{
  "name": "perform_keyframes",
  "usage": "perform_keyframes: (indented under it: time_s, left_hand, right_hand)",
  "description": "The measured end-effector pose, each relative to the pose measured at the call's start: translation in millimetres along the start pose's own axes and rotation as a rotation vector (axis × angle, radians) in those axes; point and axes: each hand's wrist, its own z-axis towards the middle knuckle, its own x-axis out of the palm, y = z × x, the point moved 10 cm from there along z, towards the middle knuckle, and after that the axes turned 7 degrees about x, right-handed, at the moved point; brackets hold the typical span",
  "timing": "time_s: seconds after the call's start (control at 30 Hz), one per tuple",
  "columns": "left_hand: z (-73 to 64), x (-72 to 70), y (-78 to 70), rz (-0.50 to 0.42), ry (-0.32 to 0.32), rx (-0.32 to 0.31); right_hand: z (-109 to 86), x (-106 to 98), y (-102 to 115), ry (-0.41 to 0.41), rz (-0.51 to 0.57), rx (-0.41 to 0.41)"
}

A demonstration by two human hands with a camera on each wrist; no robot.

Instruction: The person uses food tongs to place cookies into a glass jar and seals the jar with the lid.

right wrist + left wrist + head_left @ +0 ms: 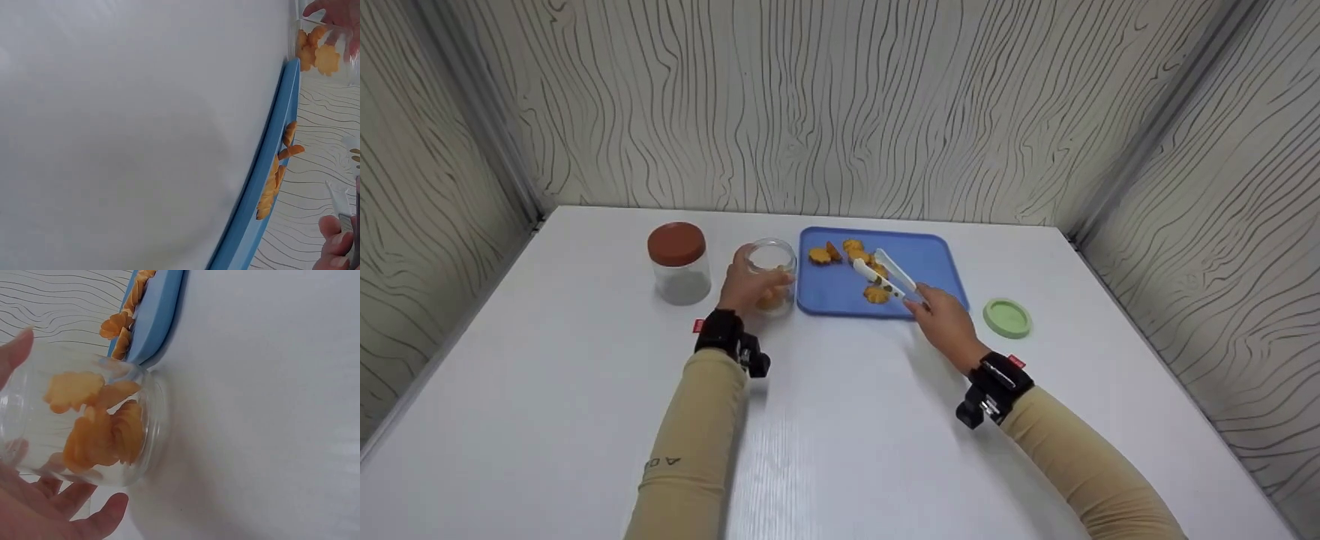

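Head view: we see the left hand (746, 287) grasping a transparent round jar (772, 257) of golden fluted cookies (101, 436), beside the left edge of a blue rectangular tray (832, 291); our right hand (949, 322) grips white slotted tongs (894, 271) over more cookies (876, 295) there.

Has a white table (825, 427) enclosed on three sides by pale walls (810, 112) with dark wavy wood-grain lines and gray strips (472, 105) down the corners.

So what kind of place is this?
Probably a small work booth: a white table, patterned walls around three sides, and grey posts in the corners.
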Motion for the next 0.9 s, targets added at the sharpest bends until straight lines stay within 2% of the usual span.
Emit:
perform_keyframes:
  time_s: [0.23,0.37,0.77,0.9]
  left_hand:
    - [-1.9,0.2,-0.5,-0.003,0.001,-0.01]
    - [-2.3,0.4,-2.2,-0.029,0.0,0.006]
    - [-2.8,1.4,-0.7,-0.067,0.01,-0.017]
    - [-5.4,0.1,-1.7,-0.055,0.006,-0.021]
  right_hand:
    - [-3.0,-0.6,-12.3,0.013,-0.039,0.037]
    - [-4.9,-0.2,-15.1,0.019,-0.06,0.031]
    - [-8.8,0.4,-31.1,0.021,-0.094,0.049]
    - [-10.6,-2.6,-37.7,0.026,-0.093,0.055]
